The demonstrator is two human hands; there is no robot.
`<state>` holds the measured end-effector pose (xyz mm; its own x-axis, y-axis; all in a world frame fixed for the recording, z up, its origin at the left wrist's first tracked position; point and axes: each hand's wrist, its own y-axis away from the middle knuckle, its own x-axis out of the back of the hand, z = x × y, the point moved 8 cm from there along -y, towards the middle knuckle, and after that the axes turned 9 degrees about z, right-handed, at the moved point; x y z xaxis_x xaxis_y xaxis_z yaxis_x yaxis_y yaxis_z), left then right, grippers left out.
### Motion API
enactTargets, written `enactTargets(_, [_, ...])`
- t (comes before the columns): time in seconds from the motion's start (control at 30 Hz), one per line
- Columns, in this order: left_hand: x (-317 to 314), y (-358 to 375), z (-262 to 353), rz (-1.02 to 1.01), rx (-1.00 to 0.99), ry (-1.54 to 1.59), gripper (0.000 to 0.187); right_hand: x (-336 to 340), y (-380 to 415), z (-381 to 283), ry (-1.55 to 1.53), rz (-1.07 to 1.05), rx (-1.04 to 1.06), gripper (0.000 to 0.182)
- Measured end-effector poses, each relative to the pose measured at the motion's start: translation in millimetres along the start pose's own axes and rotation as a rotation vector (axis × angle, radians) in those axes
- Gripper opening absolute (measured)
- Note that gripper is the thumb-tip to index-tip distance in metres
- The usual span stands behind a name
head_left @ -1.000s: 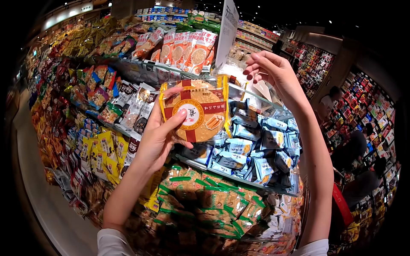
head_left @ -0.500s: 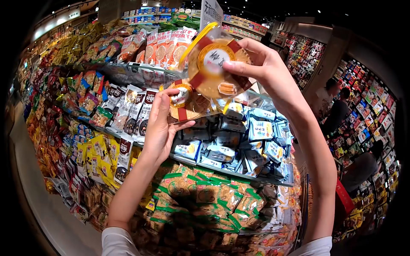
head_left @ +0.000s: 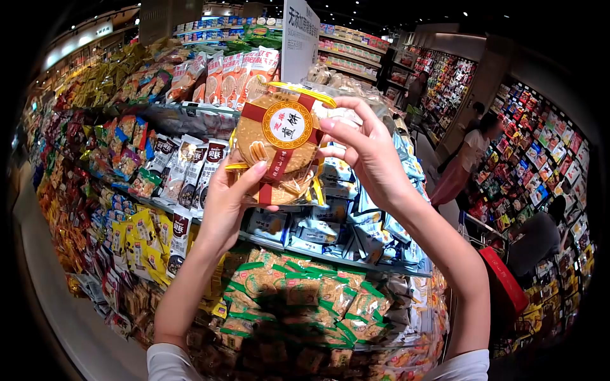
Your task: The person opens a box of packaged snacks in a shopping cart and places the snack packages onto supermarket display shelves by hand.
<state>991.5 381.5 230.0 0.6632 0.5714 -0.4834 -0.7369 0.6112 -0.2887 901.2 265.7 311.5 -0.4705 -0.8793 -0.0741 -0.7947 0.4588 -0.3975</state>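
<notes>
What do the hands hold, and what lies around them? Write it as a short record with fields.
Left hand: holds lower cracker packet
Right hand: holds upper cracker packet by its edge
Overlap: upper packet partly covers lower
Beyond packets: blue packets
Lowest shelves: green-striped packets
Top: white sign
Right background: people

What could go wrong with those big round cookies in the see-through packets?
The clear plastic packet with a red band and round label might slip, since the right hand pinches it near one edge. Its thin-looking brown cookie could crack if squeezed against the similar packet below it, in the left hand. If dropped, it might land among the small blue-and-white packets underneath.
</notes>
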Motion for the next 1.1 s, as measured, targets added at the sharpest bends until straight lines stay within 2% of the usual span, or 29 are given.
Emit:
enactTargets(0.1, [4, -10, 13, -0.107, 0.048, -0.218, 0.037, -2, -9, -27, 0.315, -0.133, 0.023, 0.030])
enactTargets(0.13, [-1, -14, 21, -0.170, -0.053, -0.346, 0.038, -4, -16, -31, 0.449, -0.206, 0.070, 0.030])
enactTargets(0.17, [-9, -13, 26, -0.259, -0.017, -0.501, 0.037, -8, -22, -33, 0.582, -0.281, 0.116, 0.030])
enactTargets(0.23, [-24, -12, 31, -0.364, 0.048, -0.584, 0.037, -15, -20, -27, 0.635, -0.427, -0.057, 0.028])
enactTargets(0.37, [-28, -18, 25, -0.384, -0.070, -0.579, 0.030, -23, -13, -34, 0.856, -0.586, -0.087, 0.025])
enactTargets(0.43, [-12, -22, 16, -0.327, 0.045, -0.387, 0.023, -5, -18, -56, 0.802, -0.402, -0.046, 0.025])
enactTargets(0.47, [-11, -19, 18, -0.267, 0.060, -0.266, 0.018, 11, -23, -74, 0.789, -0.251, 0.051, 0.027])
enactTargets(0.5, [2, -24, 17, -0.204, 0.044, -0.230, 0.016, 37, -39, -92, 0.895, -0.084, 0.400, 0.029])
enactTargets(0.57, [19, -28, 23, -0.072, -0.018, -0.252, 0.013, 83, -53, -92, 0.717, 0.141, 0.323, 0.029])
enactTargets(0.6, [30, -30, 22, 0.004, -0.029, -0.280, 0.011, 100, -57, -82, 0.674, 0.188, 0.265, 0.029])
enactTargets(0.67, [33, -28, 24, 0.013, -0.041, -0.283, 0.011, 132, -65, -54, 0.654, 0.262, 0.195, 0.029])
enactTargets(0.83, [32, -22, 26, 0.004, -0.048, -0.282, 0.010, 159, -71, 25, 0.566, 0.192, 0.065, 0.031])
enactTargets(0.87, [31, -22, 26, 0.007, -0.049, -0.284, 0.010, 158, -72, 37, 0.655, 0.161, 0.043, 0.033])
enactTargets(1.0, [28, -21, 24, 0.004, -0.039, -0.274, 0.010, 140, -62, 42, 0.869, -0.027, -0.199, 0.034])
enactTargets(1.1, [25, -22, 18, 0.013, -0.020, -0.254, 0.011, 141, -62, 41, 0.937, -0.115, -0.243, 0.030])
